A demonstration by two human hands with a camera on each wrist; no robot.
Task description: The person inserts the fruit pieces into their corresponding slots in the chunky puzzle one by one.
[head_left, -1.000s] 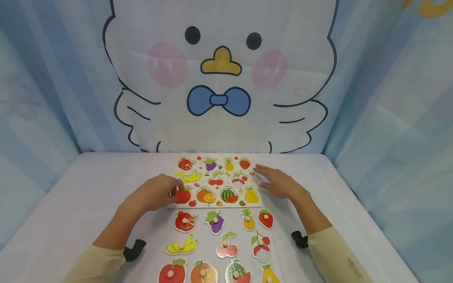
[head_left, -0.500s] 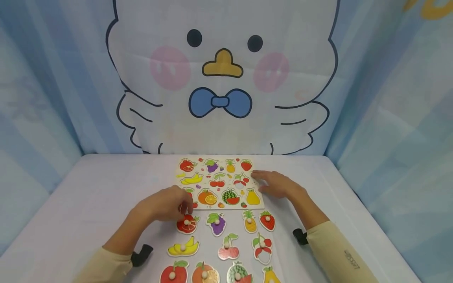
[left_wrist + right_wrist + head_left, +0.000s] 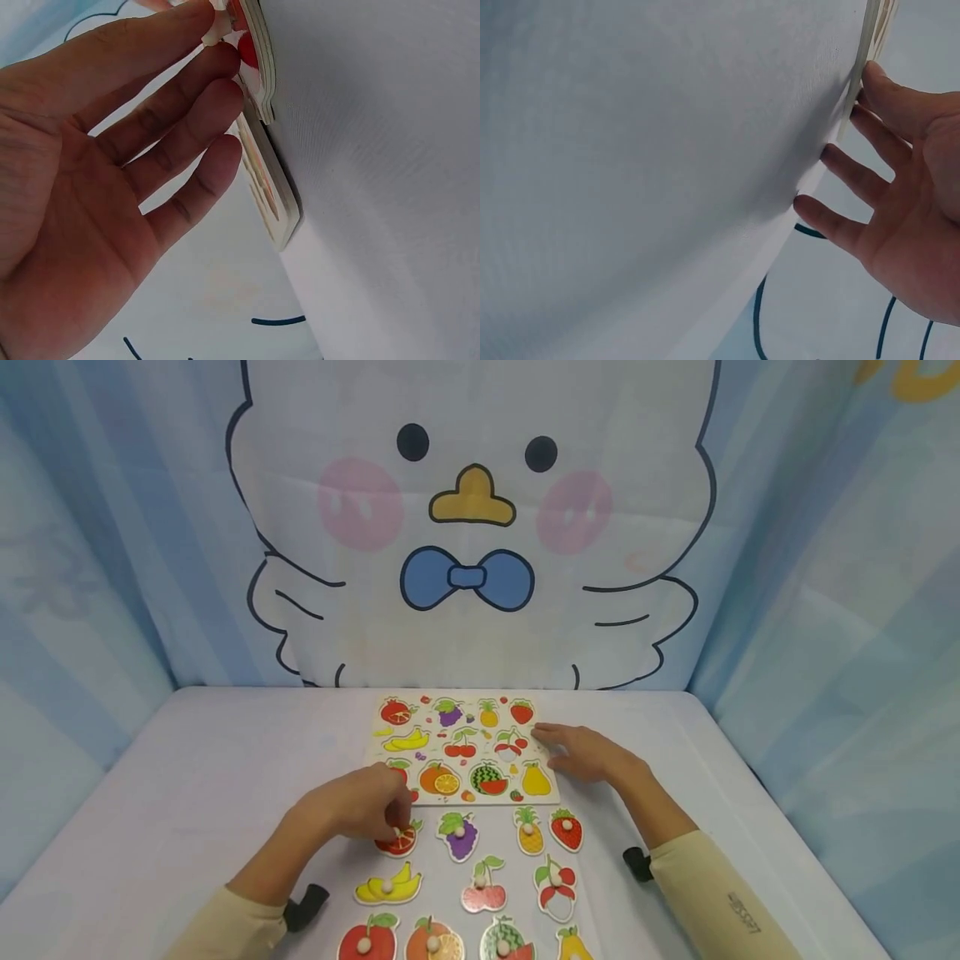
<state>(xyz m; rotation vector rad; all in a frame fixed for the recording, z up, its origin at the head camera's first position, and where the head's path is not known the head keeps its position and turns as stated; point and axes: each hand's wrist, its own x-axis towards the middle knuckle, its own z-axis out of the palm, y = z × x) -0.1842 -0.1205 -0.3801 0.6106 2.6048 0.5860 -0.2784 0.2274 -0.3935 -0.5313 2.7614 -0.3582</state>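
Observation:
My left hand (image 3: pixel 363 802) reaches down over the pomegranate puzzle piece (image 3: pixel 406 842) and pinches its small knob (image 3: pixel 217 30) between thumb and index finger. The piece is partly hidden under the fingers in the head view; in the left wrist view it lies flat, close to the table. Just behind it is the wooden fruit puzzle board (image 3: pixel 467 801), printed with fruit pictures in rows. My right hand (image 3: pixel 585 752) stays at the board's right side, fingers extended, with thumb and fingertips (image 3: pixel 872 71) right at the edge.
Knobbed pieces lie in rows before the board: grapes (image 3: pixel 463 842), pineapple (image 3: pixel 528 839), strawberry (image 3: pixel 573 835), bananas (image 3: pixel 405 887), cherries (image 3: pixel 491 897), lychee (image 3: pixel 558 906), apple (image 3: pixel 382 939), orange (image 3: pixel 448 943), watermelon (image 3: pixel 501 931) and pear (image 3: pixel 570 939). A printed curtain (image 3: pixel 465 643) stands behind the white table (image 3: pixel 225 760).
My left hand has moved from the board's lower left corner down and right onto the pomegranate piece and taken its knob. The right hand has shifted slightly closer against the board's edge.

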